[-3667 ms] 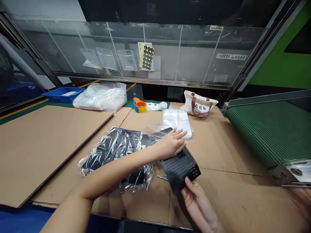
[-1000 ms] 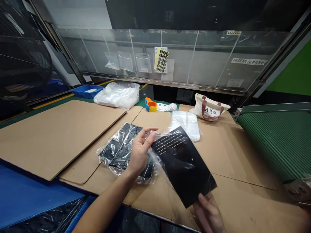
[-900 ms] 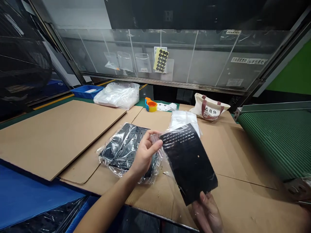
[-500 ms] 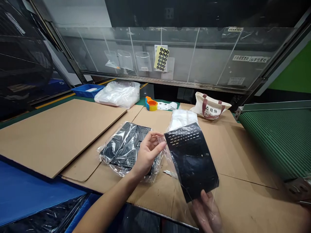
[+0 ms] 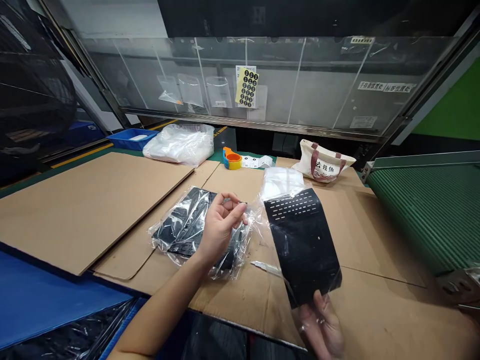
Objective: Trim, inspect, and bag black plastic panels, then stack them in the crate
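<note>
My right hand grips the lower end of a black panel with rows of slots near its top; the panel is in a clear plastic bag. It is held tilted above the cardboard. To its left, my left hand is closed in a pinch on the bag's edge, with the film stretched between fingertips and panel. Beneath my left hand lie more black slotted panels wrapped in clear plastic. A slim, pale knife-like tool lies between the two, partly behind the held bag.
Cardboard sheets cover the table. Behind the panel sits a stack of white plastic bags. Further back are a tape dispenser, a bulky plastic bundle, a blue tray and a cloth bag. A green conveyor runs at right.
My left hand has moved slightly left, away from the panel, drawing the plastic film outward. The panel has shifted a little right, and more of the knife-like tool shows.
</note>
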`<move>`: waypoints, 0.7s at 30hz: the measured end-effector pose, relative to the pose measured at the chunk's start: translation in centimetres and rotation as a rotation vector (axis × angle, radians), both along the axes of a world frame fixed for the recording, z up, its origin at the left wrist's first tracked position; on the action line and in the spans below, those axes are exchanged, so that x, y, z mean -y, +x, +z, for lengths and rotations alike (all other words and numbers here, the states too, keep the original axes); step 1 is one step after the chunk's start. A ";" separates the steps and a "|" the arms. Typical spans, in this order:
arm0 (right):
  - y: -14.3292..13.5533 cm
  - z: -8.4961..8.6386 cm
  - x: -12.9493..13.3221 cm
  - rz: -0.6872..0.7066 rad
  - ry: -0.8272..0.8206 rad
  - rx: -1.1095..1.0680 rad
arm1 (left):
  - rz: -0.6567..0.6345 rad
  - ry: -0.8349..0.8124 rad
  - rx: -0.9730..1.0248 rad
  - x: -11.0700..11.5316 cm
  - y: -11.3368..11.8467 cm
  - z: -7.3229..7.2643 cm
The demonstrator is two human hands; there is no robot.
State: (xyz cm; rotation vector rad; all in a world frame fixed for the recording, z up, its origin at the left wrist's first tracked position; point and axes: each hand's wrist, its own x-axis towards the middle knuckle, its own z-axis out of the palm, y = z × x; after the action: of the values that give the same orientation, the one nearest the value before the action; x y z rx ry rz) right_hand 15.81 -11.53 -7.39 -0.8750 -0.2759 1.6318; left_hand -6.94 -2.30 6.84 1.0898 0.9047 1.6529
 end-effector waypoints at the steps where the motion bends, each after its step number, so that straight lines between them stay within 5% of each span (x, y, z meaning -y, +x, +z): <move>1: 0.0 -0.1 0.0 -0.009 -0.005 -0.006 | 0.000 -0.008 0.032 0.0 0.1 -0.2; 3: -0.2 0.0 -0.1 -0.018 -0.019 -0.027 | -0.064 -0.045 0.083 0.3 0.6 -0.8; 8: -1.2 1.2 -0.4 -0.012 -0.002 -0.032 | -0.541 -0.170 0.112 1.9 2.5 -3.0; 14: -1.6 2.1 -0.4 0.083 -0.022 -0.031 | -0.360 -0.249 0.255 2.1 3.5 -2.4; 21: -3.2 2.8 -0.6 0.034 0.034 -0.034 | -0.504 -0.236 0.289 4.0 5.7 -4.6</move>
State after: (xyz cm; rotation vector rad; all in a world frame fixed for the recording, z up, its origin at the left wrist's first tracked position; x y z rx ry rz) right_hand 12.59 -10.88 -4.61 -0.8200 -0.2956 1.6675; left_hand -1.22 -6.31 2.20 0.8060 0.5598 1.2089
